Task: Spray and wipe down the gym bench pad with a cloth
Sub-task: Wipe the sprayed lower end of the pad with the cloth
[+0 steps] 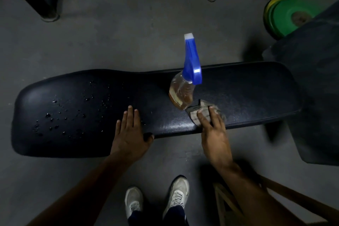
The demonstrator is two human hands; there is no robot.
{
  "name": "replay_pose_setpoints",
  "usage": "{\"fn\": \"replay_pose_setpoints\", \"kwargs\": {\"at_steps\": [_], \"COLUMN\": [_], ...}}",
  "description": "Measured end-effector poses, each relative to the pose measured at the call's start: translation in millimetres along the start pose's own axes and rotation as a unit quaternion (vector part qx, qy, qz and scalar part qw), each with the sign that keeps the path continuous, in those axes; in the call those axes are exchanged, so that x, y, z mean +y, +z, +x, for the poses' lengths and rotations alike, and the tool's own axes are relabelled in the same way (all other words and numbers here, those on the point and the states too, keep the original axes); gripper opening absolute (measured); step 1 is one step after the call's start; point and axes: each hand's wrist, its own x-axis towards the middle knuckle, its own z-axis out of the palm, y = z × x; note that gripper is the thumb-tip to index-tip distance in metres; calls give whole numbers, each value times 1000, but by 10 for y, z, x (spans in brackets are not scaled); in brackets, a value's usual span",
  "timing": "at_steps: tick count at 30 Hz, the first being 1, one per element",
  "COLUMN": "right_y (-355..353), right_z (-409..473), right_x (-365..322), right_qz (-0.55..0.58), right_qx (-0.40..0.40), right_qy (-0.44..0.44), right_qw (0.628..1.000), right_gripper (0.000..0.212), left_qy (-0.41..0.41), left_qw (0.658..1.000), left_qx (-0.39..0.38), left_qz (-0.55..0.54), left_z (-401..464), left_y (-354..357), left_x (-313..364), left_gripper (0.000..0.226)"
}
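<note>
A long black bench pad [238,90] runs across the view, with several water droplets [60,115] on its left part. A clear spray bottle [183,91] with amber liquid and a blue trigger head stands upright on the pad near its middle. My left hand [129,132] lies flat on the pad's near edge, fingers spread, holding nothing. My right hand [213,132] presses down on a checked grey cloth [200,111] that lies on the pad just right of the bottle's base; part of the cloth is hidden under the fingers.
Green and yellow weight plates [286,16] lie at the far right. Black metal frame legs [47,5] stand at the back on the grey floor. A second dark pad [315,79] adjoins the bench's right end. A wooden frame [229,205] sits by my shoes [176,194].
</note>
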Motion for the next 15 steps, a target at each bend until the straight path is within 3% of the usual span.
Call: {"fn": "replay_pose_setpoints", "kwargs": {"at_steps": [10,15], "right_y": [651,818], "right_z": [-367,-71], "right_x": [-937,-1411], "right_qz": [9,12], "right_qx": [-64,-54], "right_qy": [-175,-162], "right_qw": [982,985], "right_gripper": [70,62], "left_qy": [-31,-30], "left_qw": [998,997], "left_qx": [44,65], "left_qz": [-15,-9], "left_z": [-159,-205], "left_y": [-91,-294], "left_x": [-771,-1335], "left_gripper": [101,97]}}
